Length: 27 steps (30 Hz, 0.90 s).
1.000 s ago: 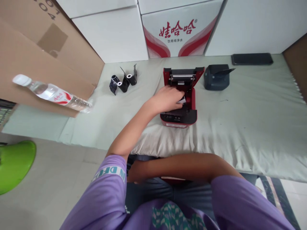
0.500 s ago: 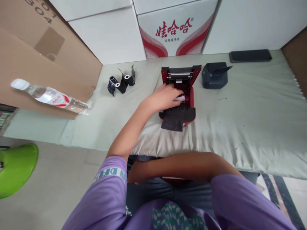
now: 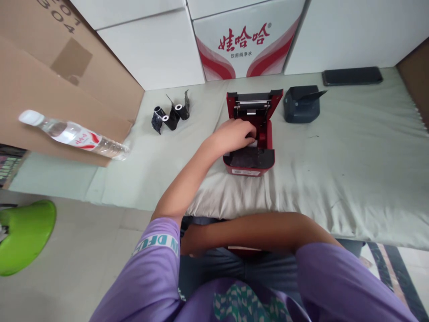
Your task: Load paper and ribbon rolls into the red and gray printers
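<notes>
- Reaching with the left hand (image 3: 234, 133) into the open bay of a red-and-black receipt printer (image 3: 248, 171), standing at the centre of the frame with its lid (image 3: 254, 97) raised.
- Curling fingers over a small pale-ended roll (image 3: 254, 144) inside that bay; not showing clearly whether gripping or only pressing, so impossible to tell.
- Resting the right hand (image 3: 191, 239) over the lap at lower centre, with fingers hidden and grip impossible to tell.
- Apparently seating the roll, with a black strip (image 3: 248, 157) seemingly lying over the front edge.
- Calling next, by judgement, for settling the roll squarely and leaving the strip flat before withdrawing fingers from under the lid.
- Showing three black rolls (image 3: 171, 120) left of upper centre, untouched.
</notes>
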{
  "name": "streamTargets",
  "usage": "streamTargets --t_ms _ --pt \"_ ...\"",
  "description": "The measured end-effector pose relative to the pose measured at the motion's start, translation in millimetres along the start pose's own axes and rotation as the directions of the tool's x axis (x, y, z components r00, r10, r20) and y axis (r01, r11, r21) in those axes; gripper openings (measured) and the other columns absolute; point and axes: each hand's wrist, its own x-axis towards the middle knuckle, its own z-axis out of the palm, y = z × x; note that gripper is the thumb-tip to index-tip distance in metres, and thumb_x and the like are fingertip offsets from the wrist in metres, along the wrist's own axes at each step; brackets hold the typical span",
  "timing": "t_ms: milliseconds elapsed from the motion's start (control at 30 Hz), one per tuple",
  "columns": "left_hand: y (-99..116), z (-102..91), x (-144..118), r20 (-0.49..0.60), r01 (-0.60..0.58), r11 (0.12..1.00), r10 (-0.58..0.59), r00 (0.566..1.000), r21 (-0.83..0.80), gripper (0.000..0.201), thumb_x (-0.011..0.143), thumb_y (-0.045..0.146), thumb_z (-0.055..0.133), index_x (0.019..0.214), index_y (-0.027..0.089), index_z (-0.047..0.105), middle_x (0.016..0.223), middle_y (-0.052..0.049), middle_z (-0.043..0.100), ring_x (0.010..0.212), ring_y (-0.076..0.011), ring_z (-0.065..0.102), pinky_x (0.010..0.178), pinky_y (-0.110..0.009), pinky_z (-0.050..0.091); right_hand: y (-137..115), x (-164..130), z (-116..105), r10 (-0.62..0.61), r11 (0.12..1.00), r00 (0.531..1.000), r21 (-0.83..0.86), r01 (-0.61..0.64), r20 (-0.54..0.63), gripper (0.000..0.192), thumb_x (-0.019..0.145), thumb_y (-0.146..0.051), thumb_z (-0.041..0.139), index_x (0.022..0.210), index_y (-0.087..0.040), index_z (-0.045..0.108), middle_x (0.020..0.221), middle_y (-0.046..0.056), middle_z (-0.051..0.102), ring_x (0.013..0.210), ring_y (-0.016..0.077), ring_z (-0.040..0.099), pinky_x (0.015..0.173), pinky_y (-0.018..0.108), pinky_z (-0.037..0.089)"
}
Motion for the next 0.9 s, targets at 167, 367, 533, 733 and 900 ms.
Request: streamTargets --t_ms 167,367,533,733,900 --pt "-7.6 -18.0 -10.2 0.077 -0.057 0.987 0.069 0.995 -0.150 0.048 0.112 0.041 0.045 0.090 0.018 0.082 0.084 -0.005 0.078 0.079 -0.0201 0.069 0.081 -0.035 0.052 -5.1 -6.3 -18.8 0.008 1.000 0.993 0.010 -0.009 0.116 0.012 0.079 -0.024 0.085 0.075 -0.030 0.075 0.061 -0.012 0.076 0.058 0.0166 0.078 0.036 0.021 0.025" --pt "1.7 -56.1 -53.0 0.099 -0.010 0.983 0.029 0.995 -0.185 0.048 0.102 0.065 0.063 0.119 0.024 0.084 0.112 -0.003 0.083 0.105 -0.0248 0.076 0.093 -0.034 0.055 -11.7 -12.6 -45.8 -0.013 1.000 0.988 -0.015 0.015 0.153 0.008 0.081 -0.026 0.085 0.078 -0.028 0.079 0.064 -0.010 0.077 0.055 0.0156 0.074 0.034 0.022 0.024" --pt "8.7 -43.7 -82.4 0.041 -0.049 0.993 0.054 0.998 -0.105 0.075 0.083 0.066 0.088 0.146 0.027 0.074 0.144 -0.007 0.078 0.133 -0.0339 0.072 0.112 -0.041 0.053 -30.9 -15.6 -70.1 -0.112 0.991 0.983 -0.061 0.122 0.144 0.011 0.087 -0.017 0.080 0.083 -0.026 0.084 0.080 -0.005 0.085 0.062 0.0129 0.074 0.039 0.021 0.026" --pt "-24.5 27.2 -83.3 -0.215 -0.287 0.940 0.246 0.945 -0.186 0.105 0.077 0.070 0.094 0.167 0.029 0.055 0.166 -0.013 0.064 0.154 -0.0387 0.058 0.136 -0.056 0.033 -89.2 -66.6 -170.0 -0.293 0.936 0.922 -0.272 0.223 -0.253 0.031 0.096 -0.035 0.063 0.068 -0.037 0.077 0.069 -0.013 0.077 0.058 0.0117 0.070 0.047 0.026 0.042" --pt "-36.6 55.4 -78.9 -0.313 -0.320 0.931 0.256 0.915 -0.174 0.114 0.076 0.080 0.090 0.171 0.033 0.048 0.166 -0.013 0.064 0.152 -0.0376 0.061 0.143 -0.061 0.019 -44.4 -192.3 -285.0 -0.267 0.820 0.403 -0.426 -0.383 -0.875 0.025 0.108 -0.040 0.055 0.096 -0.033 0.075 0.090 -0.001 0.074 0.084 0.0210 0.072 0.085 0.040 0.062"
